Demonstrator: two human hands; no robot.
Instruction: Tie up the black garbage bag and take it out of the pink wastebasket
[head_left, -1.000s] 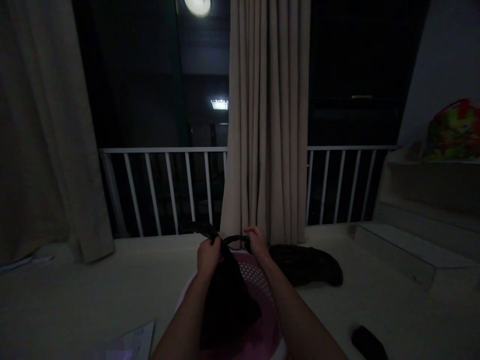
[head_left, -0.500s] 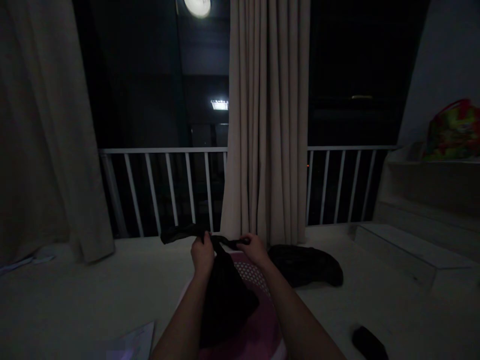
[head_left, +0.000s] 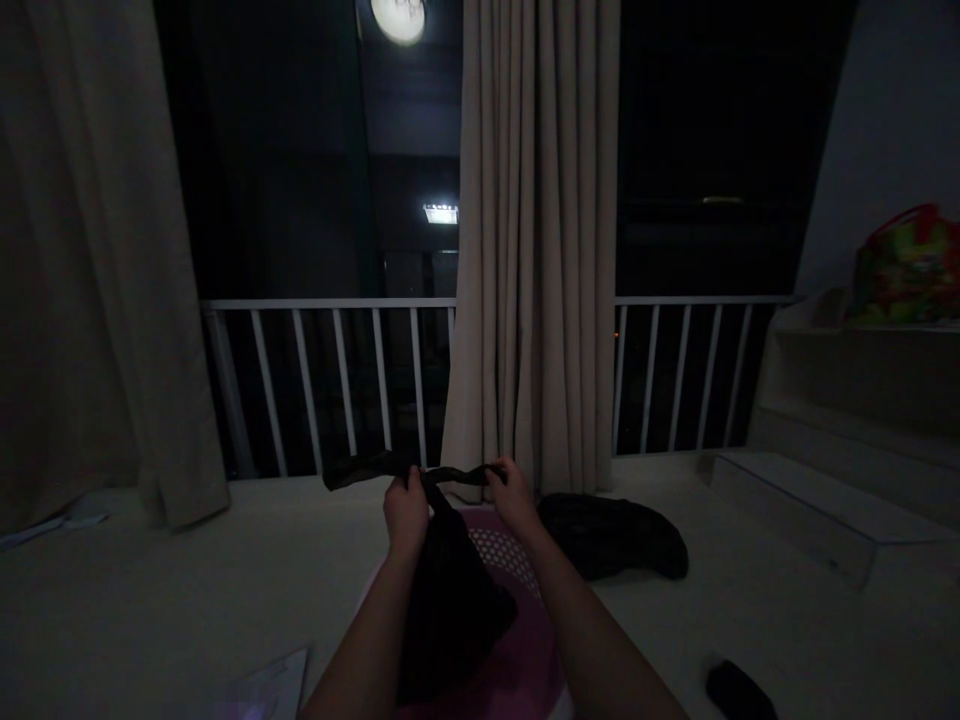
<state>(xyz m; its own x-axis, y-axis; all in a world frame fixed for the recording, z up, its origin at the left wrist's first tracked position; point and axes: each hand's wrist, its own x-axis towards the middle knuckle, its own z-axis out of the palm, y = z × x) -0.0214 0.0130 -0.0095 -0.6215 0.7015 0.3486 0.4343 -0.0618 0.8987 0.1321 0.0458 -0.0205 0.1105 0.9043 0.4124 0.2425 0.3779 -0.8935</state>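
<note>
Dim light makes details hard to read. A black plastic bag (head_left: 454, 600) hangs over and partly inside a pink basket (head_left: 529, 650) with a perforated rim. My left hand (head_left: 406, 508) is closed around the bag's gathered neck, and a black end sticks out to its left. My right hand (head_left: 511, 493) pinches a thin twisted strip of the same bag, pulled out to the right. The strip stretches between both hands. My forearms hide parts of the basket's sides.
Another black bag (head_left: 611, 535) lies on the floor right of the basket. A dark object (head_left: 741, 690) sits at lower right, a flat sheet (head_left: 274, 685) at lower left. Beyond are a beige curtain (head_left: 536, 250), a white railing (head_left: 337, 303) and a pale step (head_left: 832, 500).
My right hand has risen slightly, and the strip between my hands looks straighter. My left hand keeps its hold on the bag's neck. The view has shifted very little.
</note>
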